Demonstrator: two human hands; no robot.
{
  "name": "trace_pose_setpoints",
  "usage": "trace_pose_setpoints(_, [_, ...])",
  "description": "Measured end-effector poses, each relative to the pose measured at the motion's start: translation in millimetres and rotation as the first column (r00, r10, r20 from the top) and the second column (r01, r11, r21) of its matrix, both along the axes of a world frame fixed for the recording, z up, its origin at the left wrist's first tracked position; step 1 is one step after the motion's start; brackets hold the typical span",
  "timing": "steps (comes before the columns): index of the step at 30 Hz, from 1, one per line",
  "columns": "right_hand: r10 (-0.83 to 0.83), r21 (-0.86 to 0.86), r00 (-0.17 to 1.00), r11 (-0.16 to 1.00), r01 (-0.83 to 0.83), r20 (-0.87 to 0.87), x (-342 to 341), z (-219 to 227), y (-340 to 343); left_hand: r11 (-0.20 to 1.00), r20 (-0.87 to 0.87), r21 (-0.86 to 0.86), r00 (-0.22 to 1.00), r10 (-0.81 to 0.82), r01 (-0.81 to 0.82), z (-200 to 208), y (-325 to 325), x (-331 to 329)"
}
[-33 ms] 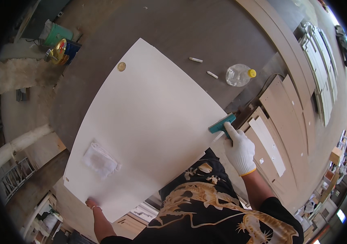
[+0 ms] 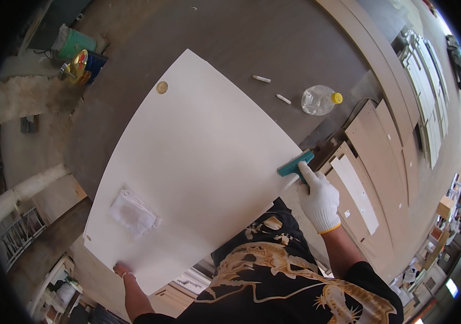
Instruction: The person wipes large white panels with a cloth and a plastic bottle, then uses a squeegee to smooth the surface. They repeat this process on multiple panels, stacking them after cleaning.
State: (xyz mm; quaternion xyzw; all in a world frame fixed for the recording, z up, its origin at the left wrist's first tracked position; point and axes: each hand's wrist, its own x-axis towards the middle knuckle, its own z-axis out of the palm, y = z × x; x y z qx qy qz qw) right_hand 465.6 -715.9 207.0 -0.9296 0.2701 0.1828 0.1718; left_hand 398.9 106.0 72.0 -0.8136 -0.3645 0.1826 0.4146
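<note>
A large white panel (image 2: pixel 203 146) lies tilted across the dark table, with round holes near its left edge. My right hand (image 2: pixel 319 200), in a white knit glove, is closed round the handle of a teal scraper (image 2: pixel 295 163). The scraper's wide head rests at the panel's right edge, and the index finger stretches along the handle. At the panel's lower left edge, my bare left hand (image 2: pixel 123 269) grips the board; some of its fingers are hidden. A folded white cloth (image 2: pixel 133 212) sits on the panel above that hand.
A clear bottle with a yellow cap (image 2: pixel 319 100) and two white sticks (image 2: pixel 283 99) lie on the dark table (image 2: pixel 230 32) beyond the panel. Brown boards (image 2: pixel 381 156) are stacked at the right. A green bucket (image 2: pixel 76 44) and a tin (image 2: pixel 82 67) stand far left.
</note>
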Motion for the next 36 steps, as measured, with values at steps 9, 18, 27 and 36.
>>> trace_pose_setpoints(9, [0.168, -0.018, 0.982, 0.986, -0.167, 0.083, 99.6, -8.2, 15.0, 0.972, -0.021, -0.087, 0.976, 0.217, -0.218, -16.8, 19.3, -17.5])
trace_pose_setpoints(18, [0.426, -0.037, 0.892, 0.904, -0.426, 0.148, 285.2, -36.9, 41.5, 0.848, 0.511, -0.438, 0.694, 0.508, -0.298, -18.5, 10.8, -28.0])
trace_pose_setpoints(27, [0.203, 0.188, 0.834, 0.922, -0.340, 0.513, 398.2, -84.8, -26.4, 0.953, 0.652, -0.224, 0.696, 0.301, -0.202, -14.8, -19.3, -15.1])
trace_pose_setpoints(36, [-0.101, -0.042, 0.963, 0.993, 0.115, 0.249, 313.0, -204.9, -116.2, 0.875, 0.567, -0.448, 0.700, 0.435, -0.182, 0.2, 17.0, -38.5])
